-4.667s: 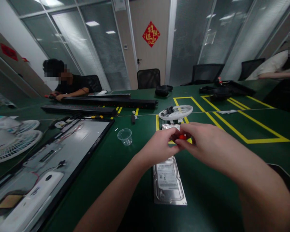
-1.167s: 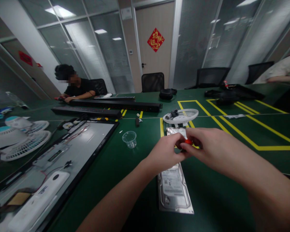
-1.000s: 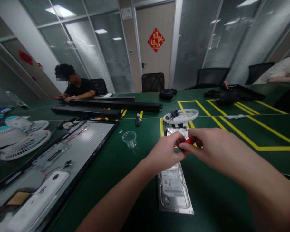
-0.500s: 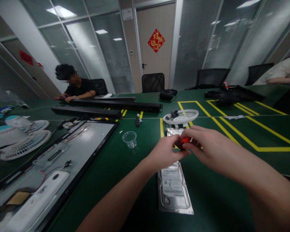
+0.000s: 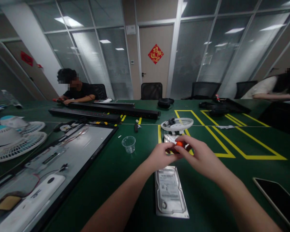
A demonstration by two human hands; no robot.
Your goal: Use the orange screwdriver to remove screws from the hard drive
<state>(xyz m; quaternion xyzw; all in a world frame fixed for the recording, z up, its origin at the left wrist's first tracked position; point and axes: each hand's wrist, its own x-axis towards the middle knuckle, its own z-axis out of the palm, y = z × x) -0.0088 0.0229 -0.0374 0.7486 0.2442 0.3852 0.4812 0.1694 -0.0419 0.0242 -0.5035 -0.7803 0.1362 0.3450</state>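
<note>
My left hand (image 5: 160, 156) and my right hand (image 5: 197, 153) meet above the table, fingertips closed around a small orange-red object (image 5: 179, 144). Its kind cannot be made out, since fingers hide most of it. Below and nearer to me lies a hard drive (image 5: 171, 193), label side up. Just behind my fingers, a second silver metal piece (image 5: 169, 138) is partly covered by my hands. To the left of my left hand stands a clear plastic cup (image 5: 129, 145).
A flat panel frame (image 5: 96, 138) with a white power strip (image 5: 38, 206) fills the left side, beside fan parts (image 5: 21, 146). Beyond are black bars (image 5: 116, 109) and a white fan grille (image 5: 187, 123). A tablet-like device (image 5: 277, 196) lies right. Two people sit across the table.
My view has tilted up slightly and shifted right, showing the dark tablet-like device more fully. Both hands stay together on the orange-red object, which has turned a little.
</note>
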